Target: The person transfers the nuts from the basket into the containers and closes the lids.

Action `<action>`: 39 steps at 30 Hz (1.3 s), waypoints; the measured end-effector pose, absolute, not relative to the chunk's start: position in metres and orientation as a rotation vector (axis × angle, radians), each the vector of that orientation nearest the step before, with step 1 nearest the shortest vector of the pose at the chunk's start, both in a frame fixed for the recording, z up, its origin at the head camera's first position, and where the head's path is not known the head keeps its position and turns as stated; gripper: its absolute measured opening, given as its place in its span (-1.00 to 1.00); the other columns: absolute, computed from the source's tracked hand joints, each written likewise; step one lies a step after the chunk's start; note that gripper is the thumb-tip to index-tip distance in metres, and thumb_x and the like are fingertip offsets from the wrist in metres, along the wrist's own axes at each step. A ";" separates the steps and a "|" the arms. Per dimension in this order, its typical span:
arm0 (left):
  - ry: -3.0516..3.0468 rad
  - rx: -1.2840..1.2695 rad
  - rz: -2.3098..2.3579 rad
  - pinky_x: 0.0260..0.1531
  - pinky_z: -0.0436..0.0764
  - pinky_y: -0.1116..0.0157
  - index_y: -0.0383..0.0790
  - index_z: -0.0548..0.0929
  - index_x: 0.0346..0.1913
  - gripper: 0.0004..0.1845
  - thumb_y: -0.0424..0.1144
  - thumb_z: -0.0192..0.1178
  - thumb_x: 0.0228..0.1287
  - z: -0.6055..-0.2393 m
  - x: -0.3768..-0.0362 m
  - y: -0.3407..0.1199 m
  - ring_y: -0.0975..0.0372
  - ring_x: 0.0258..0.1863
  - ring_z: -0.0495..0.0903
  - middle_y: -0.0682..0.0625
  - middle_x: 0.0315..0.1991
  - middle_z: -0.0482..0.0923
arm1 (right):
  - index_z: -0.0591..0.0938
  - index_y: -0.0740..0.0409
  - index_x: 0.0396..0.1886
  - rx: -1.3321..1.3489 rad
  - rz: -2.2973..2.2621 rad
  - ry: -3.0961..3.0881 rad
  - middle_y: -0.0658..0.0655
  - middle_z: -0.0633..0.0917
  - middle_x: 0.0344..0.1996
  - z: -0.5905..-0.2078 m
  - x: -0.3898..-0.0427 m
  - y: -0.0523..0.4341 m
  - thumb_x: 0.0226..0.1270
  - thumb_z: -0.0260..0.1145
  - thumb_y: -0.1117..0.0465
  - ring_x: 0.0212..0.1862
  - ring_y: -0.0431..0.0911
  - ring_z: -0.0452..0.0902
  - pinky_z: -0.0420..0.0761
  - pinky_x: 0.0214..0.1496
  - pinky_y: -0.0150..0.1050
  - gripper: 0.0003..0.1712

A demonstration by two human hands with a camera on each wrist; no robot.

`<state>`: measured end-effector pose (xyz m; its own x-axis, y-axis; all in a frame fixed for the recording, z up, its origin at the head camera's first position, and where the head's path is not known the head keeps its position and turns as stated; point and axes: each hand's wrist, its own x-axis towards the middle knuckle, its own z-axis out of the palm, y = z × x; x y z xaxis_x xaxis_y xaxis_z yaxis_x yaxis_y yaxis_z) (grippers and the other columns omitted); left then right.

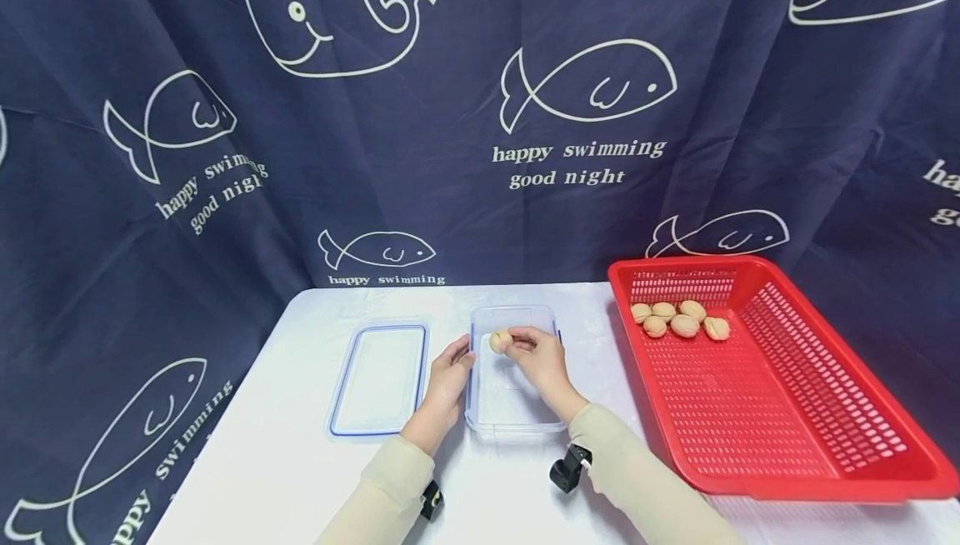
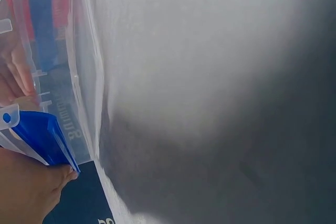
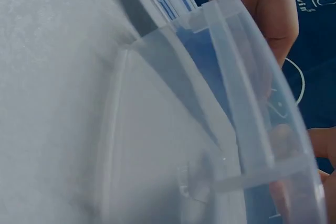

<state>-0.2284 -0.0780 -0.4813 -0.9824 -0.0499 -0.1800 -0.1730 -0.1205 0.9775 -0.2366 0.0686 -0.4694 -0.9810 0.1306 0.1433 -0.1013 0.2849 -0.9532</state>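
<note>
The right hand (image 1: 538, 360) has its grip pinched on a walnut (image 1: 497, 342), just below the centre of the head frame and over a clear plastic container (image 1: 517, 428) — the left hand (image 1: 447, 382) touches that container's left side, but I cannot tell whether its grip is closed. A blue-edged lid (image 1: 378, 382) lies further left on the table (image 1: 262, 428) — six more walnuts (image 1: 684, 326) sit in the red basket (image 1: 731, 412), lower right

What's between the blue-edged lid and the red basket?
The head view shows a clear container between the lid and basket, the left hand at its side and the right hand pinching a walnut over its floor.
</note>
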 end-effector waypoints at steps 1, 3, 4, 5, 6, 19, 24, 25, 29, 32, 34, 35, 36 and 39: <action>2.023 -0.257 2.277 0.41 0.21 0.05 -0.46 0.25 0.37 -0.51 -0.44 -0.06 0.41 -0.481 -0.228 -0.078 -0.13 0.38 0.21 -0.38 0.36 0.23 | 0.68 0.45 -0.17 -0.020 1.766 -2.360 0.32 0.74 -0.31 -0.470 -0.236 0.068 0.12 0.39 0.43 -0.25 0.06 0.71 0.71 -0.28 -0.40 -0.75; 2.027 -0.262 2.272 0.40 0.22 0.05 -0.45 0.26 0.37 -0.51 -0.44 -0.06 0.41 -0.481 -0.228 -0.077 -0.12 0.38 0.21 -0.37 0.36 0.24 | 0.68 0.46 -0.18 -0.008 1.762 -2.379 0.32 0.73 -0.32 -0.472 -0.235 0.067 0.11 0.39 0.44 -0.25 0.07 0.71 0.71 -0.28 -0.38 -0.75; 2.028 -0.264 2.271 0.40 0.22 0.05 -0.45 0.26 0.37 -0.51 -0.44 -0.06 0.41 -0.481 -0.228 -0.077 -0.12 0.38 0.22 -0.37 0.36 0.24 | 0.68 0.45 -0.19 -0.005 1.760 -2.388 0.31 0.73 -0.32 -0.473 -0.234 0.067 0.10 0.39 0.44 -0.26 0.07 0.71 0.71 -0.27 -0.37 -0.75; 2.030 -0.267 2.268 0.40 0.23 0.05 -0.45 0.27 0.36 -0.52 -0.44 -0.05 0.41 -0.482 -0.228 -0.077 -0.12 0.38 0.22 -0.36 0.36 0.25 | 0.68 0.47 -0.19 0.009 1.761 -2.390 0.32 0.73 -0.33 -0.474 -0.233 0.066 0.09 0.39 0.45 -0.26 0.08 0.71 0.72 -0.26 -0.35 -0.75; 2.034 -0.267 2.268 0.40 0.23 0.05 -0.45 0.27 0.36 -0.52 -0.44 -0.05 0.41 -0.483 -0.228 -0.077 -0.12 0.37 0.22 -0.36 0.35 0.25 | 0.68 0.48 -0.19 0.020 1.761 -2.396 0.34 0.73 -0.32 -0.475 -0.232 0.066 0.09 0.40 0.45 -0.26 0.10 0.71 0.73 -0.26 -0.32 -0.75; 2.035 -0.246 2.287 0.41 0.20 0.04 -0.47 0.28 0.35 -0.52 -0.46 -0.06 0.40 -0.484 -0.229 -0.076 -0.13 0.37 0.21 -0.39 0.34 0.25 | 0.70 0.40 -0.21 0.029 1.667 -2.576 0.25 0.75 -0.35 -0.480 -0.229 0.064 0.05 0.45 0.39 -0.31 -0.01 0.69 0.70 -0.29 -0.29 -0.73; 2.035 -0.249 2.292 0.42 0.18 0.03 -0.48 0.28 0.35 -0.52 -0.46 -0.06 0.40 -0.483 -0.228 -0.076 -0.13 0.38 0.20 -0.39 0.35 0.25 | 0.69 0.43 -0.23 0.048 1.662 -2.600 0.27 0.74 -0.36 -0.481 -0.229 0.063 0.02 0.45 0.42 -0.34 0.00 0.69 0.70 -0.35 -0.32 -0.73; 2.032 -0.251 2.294 0.42 0.18 0.04 -0.48 0.28 0.35 -0.52 -0.47 -0.06 0.40 -0.483 -0.228 -0.076 -0.13 0.38 0.20 -0.39 0.35 0.25 | 0.69 0.43 -0.23 0.057 1.663 -2.606 0.27 0.74 -0.36 -0.482 -0.229 0.063 0.02 0.45 0.43 -0.33 0.00 0.69 0.70 -0.35 -0.31 -0.74; 2.033 -0.255 2.295 0.42 0.18 0.04 -0.48 0.28 0.35 -0.52 -0.47 -0.06 0.40 -0.483 -0.229 -0.075 -0.13 0.38 0.20 -0.38 0.35 0.25 | 0.68 0.45 -0.23 0.088 1.656 -2.621 0.29 0.74 -0.36 -0.482 -0.229 0.063 0.02 0.44 0.45 -0.32 0.03 0.70 0.71 -0.33 -0.28 -0.74; 2.033 -0.255 2.293 0.41 0.20 0.04 -0.48 0.27 0.35 -0.52 -0.47 -0.06 0.40 -0.483 -0.229 -0.076 -0.13 0.38 0.20 -0.38 0.35 0.24 | 0.68 0.45 -0.22 0.095 1.632 -2.632 0.29 0.74 -0.35 -0.481 -0.230 0.064 0.03 0.43 0.43 -0.32 0.03 0.70 0.71 -0.32 -0.26 -0.74; 2.033 -0.253 2.292 0.41 0.21 0.04 -0.48 0.27 0.35 -0.52 -0.47 -0.06 0.40 -0.483 -0.229 -0.076 -0.13 0.38 0.20 -0.39 0.35 0.24 | 0.69 0.44 -0.21 0.082 1.623 -2.636 0.28 0.75 -0.34 -0.480 -0.230 0.065 0.04 0.43 0.42 -0.31 0.02 0.70 0.70 -0.31 -0.27 -0.73; 2.031 -0.251 2.293 0.40 0.21 0.04 -0.48 0.27 0.35 -0.52 -0.47 -0.06 0.40 -0.483 -0.229 -0.076 -0.13 0.38 0.21 -0.39 0.35 0.24 | 0.69 0.44 -0.21 0.077 1.621 -2.637 0.27 0.75 -0.34 -0.480 -0.231 0.066 0.04 0.43 0.41 -0.31 0.02 0.70 0.70 -0.30 -0.27 -0.73; 2.028 -0.253 2.295 0.40 0.21 0.04 -0.48 0.27 0.35 -0.52 -0.47 -0.06 0.40 -0.484 -0.228 -0.076 -0.13 0.38 0.21 -0.39 0.35 0.24 | 0.69 0.43 -0.20 0.072 1.620 -2.639 0.27 0.75 -0.34 -0.479 -0.231 0.066 0.05 0.42 0.40 -0.30 0.01 0.70 0.70 -0.29 -0.27 -0.72; 2.025 -0.256 2.297 0.40 0.22 0.05 -0.48 0.27 0.35 -0.52 -0.47 -0.06 0.40 -0.484 -0.228 -0.077 -0.13 0.38 0.21 -0.38 0.35 0.25 | 0.68 0.44 -0.19 0.077 1.616 -2.628 0.28 0.74 -0.32 -0.478 -0.231 0.068 0.06 0.42 0.39 -0.29 0.03 0.70 0.71 -0.26 -0.24 -0.71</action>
<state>-0.2284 -0.0770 -0.4835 -0.9838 -0.0587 -0.1696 -0.1609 -0.1302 0.9783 -0.2314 0.0679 -0.4779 -0.9972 -0.0137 0.0734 -0.0717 0.4510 -0.8896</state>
